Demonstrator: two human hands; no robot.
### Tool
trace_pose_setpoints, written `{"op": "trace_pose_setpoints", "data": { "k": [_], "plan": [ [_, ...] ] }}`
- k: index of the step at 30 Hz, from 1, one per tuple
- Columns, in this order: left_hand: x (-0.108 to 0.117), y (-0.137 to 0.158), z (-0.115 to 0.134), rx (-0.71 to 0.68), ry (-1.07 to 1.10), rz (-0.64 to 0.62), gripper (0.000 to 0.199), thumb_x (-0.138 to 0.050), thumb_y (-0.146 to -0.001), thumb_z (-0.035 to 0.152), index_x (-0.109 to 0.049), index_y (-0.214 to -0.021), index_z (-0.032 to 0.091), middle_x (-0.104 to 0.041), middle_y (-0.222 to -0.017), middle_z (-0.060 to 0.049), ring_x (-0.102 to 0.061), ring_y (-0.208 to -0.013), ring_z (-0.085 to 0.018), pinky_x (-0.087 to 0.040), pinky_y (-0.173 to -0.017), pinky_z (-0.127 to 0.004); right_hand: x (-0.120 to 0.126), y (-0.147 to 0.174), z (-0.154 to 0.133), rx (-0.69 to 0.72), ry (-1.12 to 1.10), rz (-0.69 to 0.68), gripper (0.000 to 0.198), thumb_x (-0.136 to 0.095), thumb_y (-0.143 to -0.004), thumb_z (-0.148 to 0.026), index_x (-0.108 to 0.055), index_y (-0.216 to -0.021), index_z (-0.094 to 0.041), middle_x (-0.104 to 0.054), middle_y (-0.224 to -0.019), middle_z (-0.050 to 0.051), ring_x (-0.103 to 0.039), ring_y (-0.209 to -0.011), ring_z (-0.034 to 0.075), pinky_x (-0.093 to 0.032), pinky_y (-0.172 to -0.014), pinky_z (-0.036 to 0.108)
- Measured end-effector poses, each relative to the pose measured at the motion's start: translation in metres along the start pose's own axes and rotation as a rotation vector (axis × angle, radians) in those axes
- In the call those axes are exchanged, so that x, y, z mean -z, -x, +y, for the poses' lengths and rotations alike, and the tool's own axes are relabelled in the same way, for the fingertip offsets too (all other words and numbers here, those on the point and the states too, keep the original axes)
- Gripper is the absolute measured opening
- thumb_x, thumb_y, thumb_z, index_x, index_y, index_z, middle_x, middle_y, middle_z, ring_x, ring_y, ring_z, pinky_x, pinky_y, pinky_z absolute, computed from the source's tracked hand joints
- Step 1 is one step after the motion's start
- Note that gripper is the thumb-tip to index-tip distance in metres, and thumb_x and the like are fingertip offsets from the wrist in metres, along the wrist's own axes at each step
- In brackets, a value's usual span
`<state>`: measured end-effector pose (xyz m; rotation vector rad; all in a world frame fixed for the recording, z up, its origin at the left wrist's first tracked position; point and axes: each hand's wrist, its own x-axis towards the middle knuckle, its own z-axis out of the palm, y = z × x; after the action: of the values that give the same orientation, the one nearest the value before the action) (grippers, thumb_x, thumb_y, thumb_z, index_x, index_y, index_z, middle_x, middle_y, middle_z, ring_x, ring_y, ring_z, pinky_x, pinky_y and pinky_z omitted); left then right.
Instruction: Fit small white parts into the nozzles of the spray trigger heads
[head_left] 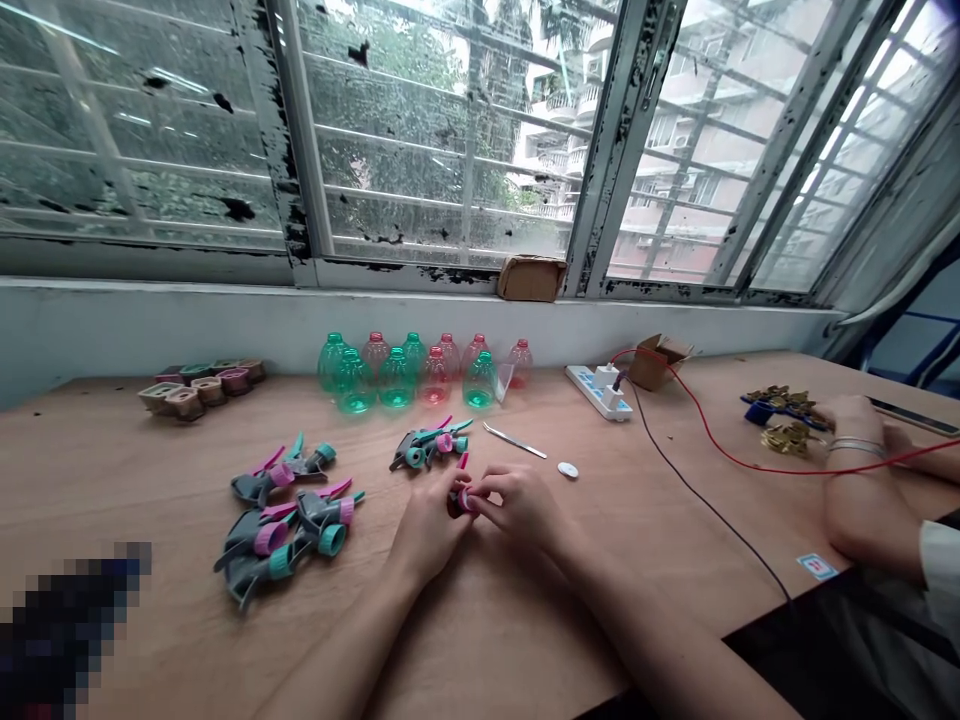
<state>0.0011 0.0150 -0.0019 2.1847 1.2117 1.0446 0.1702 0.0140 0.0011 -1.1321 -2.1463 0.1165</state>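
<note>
A pink-collared spray head (465,499) is gripped by the fingers of left hand (429,525) and right hand (521,508). Loose spray heads (319,510) are grouped nearby; bottles (396,382) are left uncapped.

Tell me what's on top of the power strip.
A rear white plug and a front white plug sit on the power strip; a red cable and a dark cable lead away there. Whatever is directly under the plugs is covered.
</note>
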Motion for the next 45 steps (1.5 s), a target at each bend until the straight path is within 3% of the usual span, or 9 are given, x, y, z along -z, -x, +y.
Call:
{"op": "trace_pose_setpoints", "data": {
  "k": [7, 13, 19, 28, 32, 38, 45],
  "plan": [
    [0.000, 0.001, 0.004, 0.007, -0.037, 0.019, 0.026, -0.058, -0.075, 0.020, -0.059, -0.100, 0.022, -0.070, -0.090, -0.002, -0.065, -0.080, -0.018, -0.048, -0.067, -0.025, 0.001, 0.000, 0.000, -0.034, 0.010, -0.004, 0.016, -0.059, -0.086, -0.031, -0.073, -0.085, -0.026, -0.066, -0.076, 0.000, -0.056, -0.061, 0.010, -0.036, -0.059, 0.022],
    [0.000, 0.001, 0.005, 0.006, -0.049, 0.013, 0.028, -0.058, -0.073, 0.018, -0.059, -0.100, 0.023, -0.070, -0.091, 0.000, -0.064, -0.081, -0.017, -0.046, -0.065, -0.024, 0.006, 0.000, 0.006, 0.098, -0.015, -0.068, 0.015, -0.058, -0.087, -0.028, -0.073, -0.087, -0.028, -0.069, -0.088, -0.002, -0.061, -0.073, 0.010, -0.038, -0.066, 0.020],
    [-0.001, 0.001, 0.007, -0.018, -0.069, 0.002, 0.025, -0.057, -0.073, 0.015, -0.060, -0.097, 0.023, -0.069, -0.091, 0.000, -0.063, -0.083, -0.018, -0.045, -0.067, -0.024, 0.010, -0.003, 0.005, 0.048, 0.012, -0.096, 0.011, -0.062, -0.084, -0.028, -0.073, -0.083, -0.028, -0.069, -0.082, -0.002, -0.061, -0.070, 0.011, -0.038, -0.066, 0.020],
    [-0.001, 0.003, 0.006, -0.004, -0.048, 0.008, 0.029, -0.053, -0.073, 0.009, -0.060, -0.097, 0.024, -0.068, -0.091, -0.001, -0.063, -0.082, -0.017, -0.045, -0.071, -0.026, -0.008, -0.001, -0.008, -0.132, -0.029, -0.005, 0.014, -0.060, -0.082, -0.025, -0.072, -0.075, -0.022, -0.070, -0.069, -0.001, -0.059, -0.059, 0.011, -0.035, -0.058, 0.022],
    [-0.001, 0.004, 0.004, 0.040, 0.016, 0.019, 0.025, -0.056, -0.075, 0.017, -0.059, -0.100, 0.022, -0.068, -0.091, -0.002, -0.062, -0.077, -0.016, -0.047, -0.067, -0.025, -0.003, -0.001, -0.005, -0.105, -0.142, 0.002, 0.017, -0.057, -0.084, -0.026, -0.073, -0.080, -0.022, -0.071, -0.073, 0.000, -0.058, -0.059, 0.010, -0.038, -0.059, 0.022],
    [0.004, 0.004, 0.005, 0.062, 0.032, -0.028, 0.016, -0.054, -0.077, 0.021, -0.059, -0.092, 0.021, -0.066, -0.082, 0.000, -0.060, -0.068, -0.015, -0.047, -0.062, -0.025, 0.007, 0.001, 0.015, -0.102, -0.209, 0.132, 0.017, -0.057, -0.083, -0.024, -0.071, -0.076, -0.018, -0.066, -0.065, 0.001, -0.051, -0.054, 0.010, -0.036, -0.053, 0.022],
    [0.004, 0.005, 0.006, 0.048, -0.009, -0.018, 0.020, -0.053, -0.079, 0.023, -0.060, -0.097, 0.021, -0.067, -0.088, -0.002, -0.061, -0.073, -0.016, -0.047, -0.064, -0.026, 0.011, 0.001, 0.015, 0.028, -0.173, -0.054, 0.016, -0.059, -0.078, -0.019, -0.072, -0.086, -0.022, -0.067, -0.071, -0.001, -0.053, -0.058, 0.010, -0.039, -0.058, 0.020]
  ]
}}
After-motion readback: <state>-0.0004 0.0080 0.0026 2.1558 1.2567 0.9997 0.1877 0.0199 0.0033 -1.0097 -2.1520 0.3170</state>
